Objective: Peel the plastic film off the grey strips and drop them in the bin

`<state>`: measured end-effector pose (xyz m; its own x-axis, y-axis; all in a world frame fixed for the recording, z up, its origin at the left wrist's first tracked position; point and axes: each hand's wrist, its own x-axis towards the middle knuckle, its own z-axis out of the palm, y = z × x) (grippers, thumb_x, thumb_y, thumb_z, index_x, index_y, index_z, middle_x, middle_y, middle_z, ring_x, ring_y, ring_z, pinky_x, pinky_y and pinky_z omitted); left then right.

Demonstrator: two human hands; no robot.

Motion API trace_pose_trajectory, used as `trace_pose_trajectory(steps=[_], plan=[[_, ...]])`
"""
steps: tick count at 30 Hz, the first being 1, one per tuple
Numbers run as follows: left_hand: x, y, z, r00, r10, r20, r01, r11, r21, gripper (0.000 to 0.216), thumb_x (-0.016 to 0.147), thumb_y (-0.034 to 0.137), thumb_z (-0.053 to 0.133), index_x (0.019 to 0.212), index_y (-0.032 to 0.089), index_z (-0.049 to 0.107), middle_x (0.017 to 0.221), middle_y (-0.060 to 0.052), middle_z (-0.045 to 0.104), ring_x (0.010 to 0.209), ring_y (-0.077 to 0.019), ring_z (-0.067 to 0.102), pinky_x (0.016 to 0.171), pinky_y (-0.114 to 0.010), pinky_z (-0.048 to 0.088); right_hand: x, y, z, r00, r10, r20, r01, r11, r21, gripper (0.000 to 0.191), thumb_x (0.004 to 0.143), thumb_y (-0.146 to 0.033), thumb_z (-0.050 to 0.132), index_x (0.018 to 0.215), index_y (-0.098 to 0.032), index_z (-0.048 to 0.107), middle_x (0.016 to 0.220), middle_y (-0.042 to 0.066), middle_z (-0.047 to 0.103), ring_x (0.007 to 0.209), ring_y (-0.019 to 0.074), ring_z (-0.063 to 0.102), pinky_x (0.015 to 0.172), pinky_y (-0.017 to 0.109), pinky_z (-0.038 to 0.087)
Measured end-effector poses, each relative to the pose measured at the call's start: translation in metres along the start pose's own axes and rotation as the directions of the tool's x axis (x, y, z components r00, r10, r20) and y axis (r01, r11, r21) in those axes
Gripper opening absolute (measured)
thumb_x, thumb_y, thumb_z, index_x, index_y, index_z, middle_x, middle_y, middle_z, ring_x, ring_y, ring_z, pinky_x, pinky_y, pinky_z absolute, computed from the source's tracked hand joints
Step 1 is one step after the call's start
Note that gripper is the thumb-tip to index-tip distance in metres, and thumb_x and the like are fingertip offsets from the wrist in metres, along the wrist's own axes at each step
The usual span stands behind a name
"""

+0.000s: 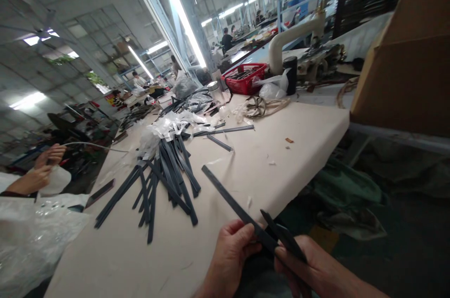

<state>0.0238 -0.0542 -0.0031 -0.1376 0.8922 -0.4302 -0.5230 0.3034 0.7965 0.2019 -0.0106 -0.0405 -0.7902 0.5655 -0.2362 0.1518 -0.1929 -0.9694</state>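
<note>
A long dark strip [225, 191] slants across the front edge of the table, its far end over the tabletop. My left hand [230, 253] pinches this strip between thumb and fingers near its middle. Closer to me, my right hand [298, 260] grips the same strip's near part, with a second dark piece [277, 230] sticking up from between its fingers. Whether that piece is separate or a folded end I cannot tell. Beyond my hands, a pile of similar dark strips [168, 171] lies fanned out on the table, partly under white plastic wrapping [168, 127].
The pale table [288, 171] stretches away from me. At its back stand a red basket [244, 78] and a clear jar [215, 92]. A cardboard box [404, 63] rises at the right. Another person's hands [44, 169] hold a thin strip at the left, near a phone-like dark slab [101, 192].
</note>
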Motion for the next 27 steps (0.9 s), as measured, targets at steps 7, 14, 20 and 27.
trace_pose_trajectory(steps=[7, 14, 20, 27], plan=[[-0.006, 0.011, -0.01, 0.983, 0.115, -0.143, -0.119, 0.993, -0.021, 0.035, 0.062, 0.035, 0.088, 0.082, 0.01, 0.076, 0.086, -0.011, 0.073, 0.077, -0.0178, 0.065, 0.072, -0.026, 0.054, 0.002, -0.006, 0.0, 0.995, -0.048, 0.092, 0.048, 0.999, -0.001, 0.067, 0.089, -0.074, 0.042, 0.087, -0.011, 0.063, 0.066, 0.007, 0.064, 0.05, 0.0137, 0.057, 0.045, 0.02, 0.043], [-0.003, 0.009, -0.012, 0.997, 0.079, -0.018, -0.079, 0.997, -0.015, 0.031, 0.071, 0.036, 0.083, 0.085, 0.009, 0.076, 0.084, -0.01, 0.072, 0.079, -0.0186, 0.065, 0.076, -0.029, 0.054, 0.012, -0.006, 0.007, 0.999, -0.04, 0.03, 0.042, 0.998, -0.045, 0.072, 0.086, -0.081, 0.034, 0.079, -0.013, 0.059, 0.055, 0.004, 0.058, 0.041, 0.011, 0.048, 0.04, 0.019, 0.034], [-0.007, 0.006, -0.022, 0.975, 0.161, -0.153, -0.152, 0.986, 0.065, 0.035, 0.066, 0.038, 0.086, 0.085, 0.009, 0.076, 0.088, -0.011, 0.073, 0.081, -0.0177, 0.065, 0.073, -0.025, 0.054, 0.003, -0.004, 0.005, 0.996, 0.06, 0.063, -0.054, 0.994, -0.091, 0.076, 0.08, -0.086, 0.036, 0.076, -0.014, 0.058, 0.053, 0.003, 0.055, 0.042, 0.0113, 0.048, 0.043, 0.02, 0.037], [0.002, 0.025, -0.024, 0.993, -0.007, -0.119, -0.009, 0.991, -0.133, 0.035, 0.06, 0.035, 0.09, 0.08, 0.012, 0.074, 0.083, -0.009, 0.074, 0.075, -0.0172, 0.068, 0.07, -0.025, 0.055, 0.013, -0.014, 0.012, 0.998, 0.017, 0.053, -0.014, 0.999, -0.052, 0.077, 0.081, -0.086, 0.033, 0.079, -0.013, 0.059, 0.054, 0.003, 0.056, 0.041, 0.0103, 0.046, 0.041, 0.02, 0.035]])
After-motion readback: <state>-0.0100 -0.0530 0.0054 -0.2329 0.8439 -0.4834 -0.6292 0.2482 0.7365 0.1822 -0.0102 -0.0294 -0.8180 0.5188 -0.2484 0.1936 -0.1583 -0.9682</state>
